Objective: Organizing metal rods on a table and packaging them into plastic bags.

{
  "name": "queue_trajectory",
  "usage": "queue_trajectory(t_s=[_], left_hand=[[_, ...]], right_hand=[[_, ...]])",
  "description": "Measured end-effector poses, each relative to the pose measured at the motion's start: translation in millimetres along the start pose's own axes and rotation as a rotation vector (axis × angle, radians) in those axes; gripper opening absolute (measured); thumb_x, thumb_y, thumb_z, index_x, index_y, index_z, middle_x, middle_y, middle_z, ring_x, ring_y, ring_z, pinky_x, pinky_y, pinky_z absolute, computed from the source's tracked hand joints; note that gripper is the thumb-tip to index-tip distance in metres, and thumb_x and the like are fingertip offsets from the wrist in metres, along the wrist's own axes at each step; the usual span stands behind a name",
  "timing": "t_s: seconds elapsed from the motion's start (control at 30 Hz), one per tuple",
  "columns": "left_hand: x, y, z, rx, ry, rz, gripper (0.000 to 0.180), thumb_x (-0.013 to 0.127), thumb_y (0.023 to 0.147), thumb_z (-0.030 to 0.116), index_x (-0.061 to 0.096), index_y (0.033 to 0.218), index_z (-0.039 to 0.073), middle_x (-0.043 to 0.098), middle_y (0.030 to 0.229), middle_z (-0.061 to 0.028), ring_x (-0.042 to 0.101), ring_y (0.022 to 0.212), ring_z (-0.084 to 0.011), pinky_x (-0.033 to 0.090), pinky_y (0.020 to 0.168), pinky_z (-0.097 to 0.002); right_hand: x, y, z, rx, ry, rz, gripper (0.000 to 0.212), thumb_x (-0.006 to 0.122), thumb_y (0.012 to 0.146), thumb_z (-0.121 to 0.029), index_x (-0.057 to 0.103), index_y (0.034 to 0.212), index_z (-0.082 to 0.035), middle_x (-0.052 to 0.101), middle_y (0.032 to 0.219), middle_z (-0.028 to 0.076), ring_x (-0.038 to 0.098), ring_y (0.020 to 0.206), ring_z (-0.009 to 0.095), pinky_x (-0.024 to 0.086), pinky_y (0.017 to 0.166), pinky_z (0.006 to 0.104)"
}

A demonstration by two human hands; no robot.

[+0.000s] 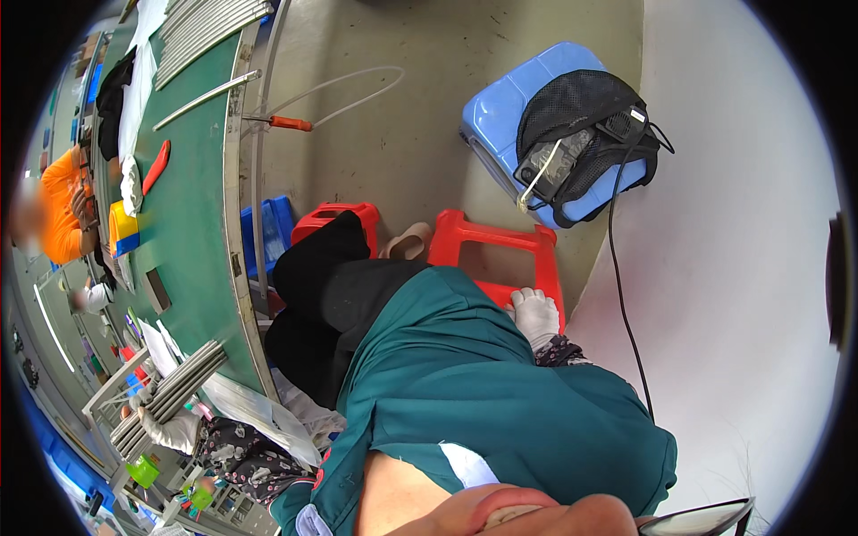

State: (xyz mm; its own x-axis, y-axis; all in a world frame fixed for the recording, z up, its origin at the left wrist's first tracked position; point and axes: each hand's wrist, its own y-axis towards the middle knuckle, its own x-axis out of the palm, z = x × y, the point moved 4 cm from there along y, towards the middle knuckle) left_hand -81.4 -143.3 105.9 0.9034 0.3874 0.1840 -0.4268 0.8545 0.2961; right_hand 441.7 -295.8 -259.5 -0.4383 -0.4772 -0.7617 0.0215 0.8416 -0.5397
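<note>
My left hand [165, 426], in a white glove below a dark flowered sleeve, is at the lower left. Its fingers close round a bundle of grey metal rods [189, 380] at the near end of the green workbench [192, 192]. The rods lie slanted, and part of the grip is hidden behind them. My right hand [536, 319], also gloved in white, rests against a red plastic stool [496, 234] beside my lap. Its fingers are stretched out and nothing shows in them.
More metal rods [210, 31] lie on the far bench. An orange-handled tool [290, 123] juts from its edge. A blue stool [545, 80] carries a black mesh bag [572, 107] with devices and a cable [617, 286]. A person in orange [64, 205] is across the bench.
</note>
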Motion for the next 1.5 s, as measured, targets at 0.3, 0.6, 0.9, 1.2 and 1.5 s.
queue_trajectory(t_s=[0.3, 0.6, 0.9, 1.2, 1.5], left_hand=[[8, -5, -1, 0.071, 0.130, 0.069, 0.041, 0.066, 0.083, 0.006, 0.049, 0.120, 0.014, 0.063, 0.094, -0.0046, 0.061, 0.091, -0.0227, 0.048, 0.095, -0.0436], [-5, -1, -2, 0.044, 0.083, 0.092, 0.037, 0.065, 0.083, 0.006, 0.054, 0.118, 0.010, 0.065, 0.095, -0.0067, 0.062, 0.092, -0.0225, 0.049, 0.094, -0.0429], [-4, -4, -1, 0.013, 0.125, 0.182, 0.034, 0.065, 0.083, 0.008, 0.055, 0.115, 0.010, 0.064, 0.098, -0.0071, 0.061, 0.095, -0.0221, 0.047, 0.096, -0.0490], [7, -7, 0, 0.117, 0.175, 0.301, 0.032, 0.065, 0.083, 0.009, 0.056, 0.113, 0.011, 0.064, 0.098, -0.0069, 0.062, 0.095, -0.0221, 0.047, 0.096, -0.0476], [16, -6, -2, 0.018, 0.144, 0.121, 0.042, 0.064, 0.082, 0.007, 0.050, 0.121, 0.015, 0.061, 0.092, -0.0047, 0.059, 0.092, -0.0213, 0.047, 0.096, -0.0455]], right_hand=[[0, 3, 6, -0.010, 0.010, 0.029, 0.024, 0.063, 0.081, -0.033, 0.063, 0.090, -0.011, 0.063, 0.091, 0.007, 0.061, 0.091, 0.026, 0.050, 0.075, 0.0424], [-3, 7, 11, 0.000, 0.042, -0.012, 0.026, 0.062, 0.082, -0.034, 0.063, 0.090, -0.010, 0.063, 0.092, 0.008, 0.061, 0.091, 0.028, 0.050, 0.075, 0.0434], [-6, 9, 11, 0.006, 0.035, -0.028, 0.026, 0.063, 0.083, -0.035, 0.064, 0.091, -0.010, 0.064, 0.092, 0.008, 0.062, 0.092, 0.028, 0.050, 0.077, 0.0431], [-9, 10, 13, -0.001, 0.033, -0.048, 0.028, 0.062, 0.083, -0.036, 0.063, 0.092, -0.010, 0.064, 0.094, 0.008, 0.061, 0.094, 0.027, 0.050, 0.078, 0.0429], [-7, 12, 15, -0.004, 0.031, -0.052, 0.028, 0.060, 0.085, -0.037, 0.063, 0.092, -0.010, 0.063, 0.094, 0.008, 0.061, 0.094, 0.028, 0.050, 0.077, 0.0429]])
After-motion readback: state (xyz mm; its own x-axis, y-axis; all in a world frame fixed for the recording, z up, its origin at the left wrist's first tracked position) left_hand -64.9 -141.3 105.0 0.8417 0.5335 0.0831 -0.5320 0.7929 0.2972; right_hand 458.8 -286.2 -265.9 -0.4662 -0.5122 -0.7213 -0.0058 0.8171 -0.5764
